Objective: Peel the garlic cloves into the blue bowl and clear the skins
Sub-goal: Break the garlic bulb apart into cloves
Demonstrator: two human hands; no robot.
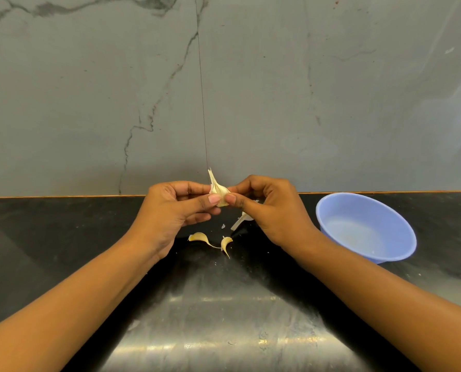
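Fingers of your left hand (170,210) pinch the clove (218,191) from one side, and your right hand (267,208) pinches it from the other, above the counter (62,237). Two pale pieces (199,237) lie beneath. The bowl (401,253) sits well to the right. If you tug too hard, the clove may slip and land among those pieces.
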